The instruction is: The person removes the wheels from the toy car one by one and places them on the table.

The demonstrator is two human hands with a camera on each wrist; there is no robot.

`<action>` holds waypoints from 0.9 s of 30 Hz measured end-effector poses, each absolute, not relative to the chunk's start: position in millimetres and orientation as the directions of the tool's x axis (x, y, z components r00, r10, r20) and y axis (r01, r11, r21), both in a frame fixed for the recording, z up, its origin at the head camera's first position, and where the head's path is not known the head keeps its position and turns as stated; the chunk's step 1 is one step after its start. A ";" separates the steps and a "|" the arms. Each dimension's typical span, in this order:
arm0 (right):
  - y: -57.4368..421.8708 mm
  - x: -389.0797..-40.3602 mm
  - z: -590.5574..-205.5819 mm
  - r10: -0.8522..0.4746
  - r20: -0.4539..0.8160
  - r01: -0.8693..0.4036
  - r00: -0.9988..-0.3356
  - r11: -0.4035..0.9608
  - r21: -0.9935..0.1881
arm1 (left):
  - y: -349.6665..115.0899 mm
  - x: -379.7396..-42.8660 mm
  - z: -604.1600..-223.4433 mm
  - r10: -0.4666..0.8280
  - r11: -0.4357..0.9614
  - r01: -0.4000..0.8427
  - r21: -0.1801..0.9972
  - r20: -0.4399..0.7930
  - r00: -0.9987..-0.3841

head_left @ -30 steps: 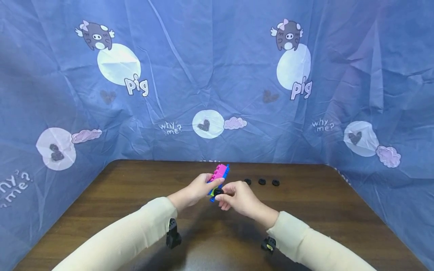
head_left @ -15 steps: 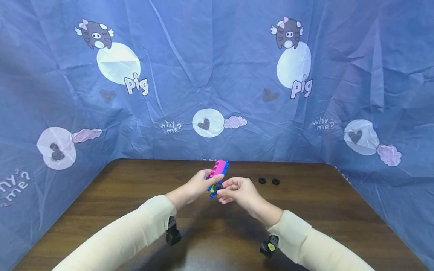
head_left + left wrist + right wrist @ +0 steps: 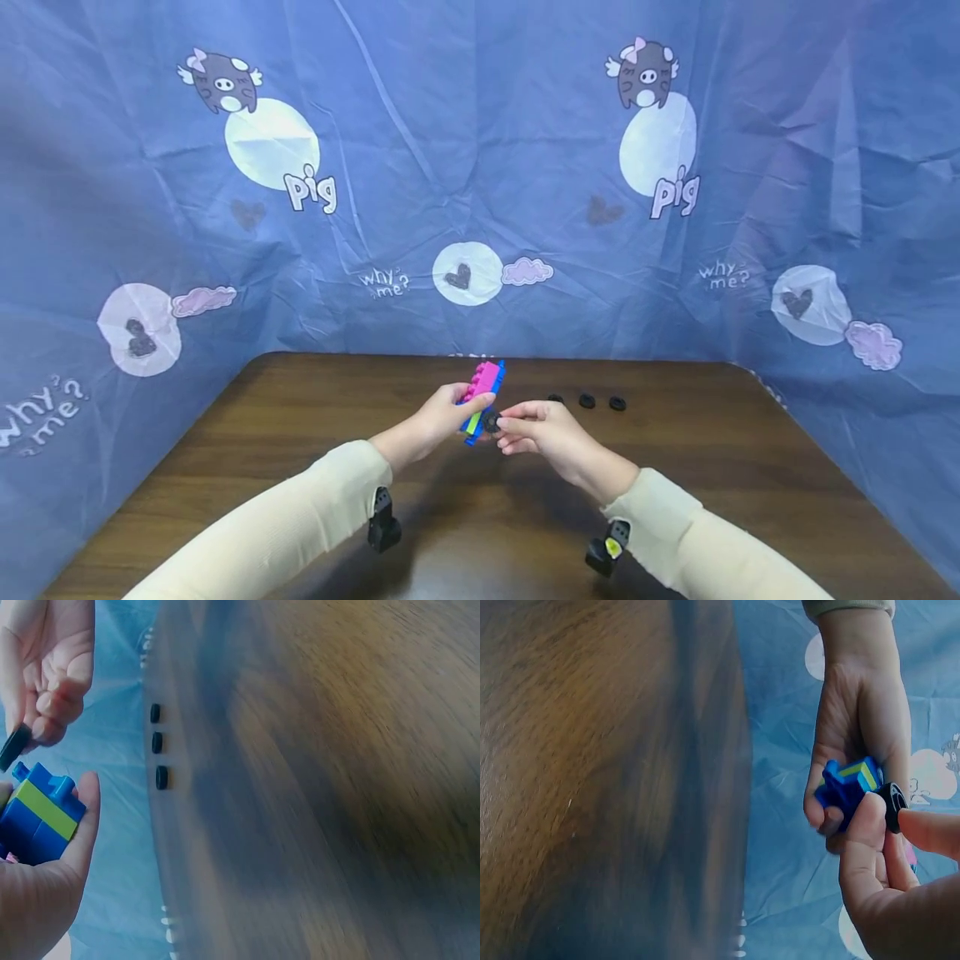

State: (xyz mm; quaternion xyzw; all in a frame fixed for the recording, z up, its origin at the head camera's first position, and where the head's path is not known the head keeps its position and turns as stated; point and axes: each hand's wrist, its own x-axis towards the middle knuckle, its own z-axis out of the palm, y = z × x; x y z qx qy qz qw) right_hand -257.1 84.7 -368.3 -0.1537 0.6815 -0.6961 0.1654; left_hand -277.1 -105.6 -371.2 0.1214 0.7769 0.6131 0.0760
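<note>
My left hand (image 3: 438, 417) grips a toy built of pink, blue and lime building blocks (image 3: 486, 379), held tilted above the table. In the left wrist view, the toy's blue end (image 3: 34, 832) with its lime strip and small blue pegs faces up between thumb and palm. A black toy wheel (image 3: 491, 422) is pinched between the thumb and index finger of my right hand (image 3: 551, 437). The wheel sits right beside the toy's blue side; a narrow gap separates them in the left wrist view. In the right wrist view the wheel (image 3: 894, 808) overlaps the toy's edge.
Three more black wheels, among them a middle wheel (image 3: 587, 401) and a right-hand wheel (image 3: 617, 403), lie in a row at the back of the brown wooden table (image 3: 315, 517). A blue printed cloth (image 3: 480, 167) hangs behind and along both sides.
My right hand has drawn slightly to the right with its wheel, so more of the lime strip shows. The left hand keeps its grip on the toy. The head view has shifted a little.
</note>
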 end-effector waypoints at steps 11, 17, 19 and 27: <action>101.5 -268.3 -375.3 -0.331 -0.081 0.078 -0.940 0.024 -0.997 | -112.6 -275.4 -374.9 0.271 0.202 0.057 0.978 0.000 -0.963; 109.1 -282.0 -381.4 -0.246 -0.167 0.171 -0.955 0.006 -0.985 | -114.9 -276.1 -378.2 0.283 0.184 0.064 0.981 0.009 -0.959; 110.1 -286.9 -385.9 -0.212 -0.197 0.204 -0.957 -0.011 -0.979 | -115.2 -275.9 -378.7 0.284 0.189 0.068 0.980 0.012 -0.959; 106.6 -304.4 -400.5 -0.115 -0.275 0.282 -0.955 -0.045 -0.958 | -115.5 -272.2 -378.9 0.308 0.172 0.069 0.983 0.013 -0.951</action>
